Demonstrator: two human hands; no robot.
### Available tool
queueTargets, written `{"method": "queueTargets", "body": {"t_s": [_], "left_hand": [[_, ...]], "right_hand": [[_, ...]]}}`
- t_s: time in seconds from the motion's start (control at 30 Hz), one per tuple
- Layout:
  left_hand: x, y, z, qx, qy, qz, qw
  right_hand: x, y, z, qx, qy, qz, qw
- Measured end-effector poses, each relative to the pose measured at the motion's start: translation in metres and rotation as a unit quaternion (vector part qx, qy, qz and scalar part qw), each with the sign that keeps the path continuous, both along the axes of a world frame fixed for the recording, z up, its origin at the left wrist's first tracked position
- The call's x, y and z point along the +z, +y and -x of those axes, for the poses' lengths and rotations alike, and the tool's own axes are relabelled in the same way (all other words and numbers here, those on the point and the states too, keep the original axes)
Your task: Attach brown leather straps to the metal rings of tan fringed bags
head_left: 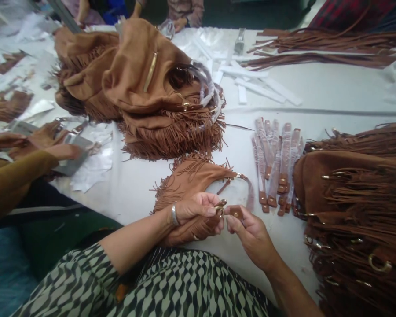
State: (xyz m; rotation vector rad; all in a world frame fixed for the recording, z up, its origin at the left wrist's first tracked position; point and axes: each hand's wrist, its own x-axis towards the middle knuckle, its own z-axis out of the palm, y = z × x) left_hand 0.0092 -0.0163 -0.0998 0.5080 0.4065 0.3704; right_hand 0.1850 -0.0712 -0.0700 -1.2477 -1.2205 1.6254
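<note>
A small brown fringed suede bag (pixel 188 178) lies at the table's near edge, its wrapped strap (pixel 249 189) looping to the right. My left hand (pixel 193 215) is closed around the bag's lower corner and pinches a gold metal ring (pixel 219 209) there. My right hand (pixel 249 233) pinches the brown end tab of the strap (pixel 236 212), held right against that ring. Just right of my hands lies a row of several wrapped straps (pixel 277 163) with brown tabs.
A heap of brown fringed bags (pixel 145 88) fills the table's middle-left, another pile (pixel 359 211) the right side. White paper strips (pixel 260 88) and long fringe bands (pixel 323 46) lie at the back. A co-worker's hands (pixel 49 143) handle a silvery object at left; more people sit across.
</note>
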Motion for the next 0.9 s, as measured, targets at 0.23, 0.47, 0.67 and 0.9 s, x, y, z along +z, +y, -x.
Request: {"method": "queueTargets", "body": {"t_s": [0.23,0.47,0.67,0.9], "left_hand": [[0.006,-0.028,0.014,0.081,-0.008,0.080,0.993],[0.003,-0.035,0.013,0.055,0.041,0.067,0.995],[0.003,-0.037,0.016,0.028,0.061,0.058,0.996],[0.013,-0.021,0.031,-0.141,0.001,-0.053,0.989]], "right_hand": [[0.020,-0.002,0.029,0.045,0.076,0.063,0.994],[0.029,-0.010,0.035,0.048,-0.009,0.027,0.998],[0.019,-0.013,0.032,0.076,-0.196,-0.132,0.969],[0.028,-0.015,0.028,0.044,-0.224,-0.235,0.945]]}}
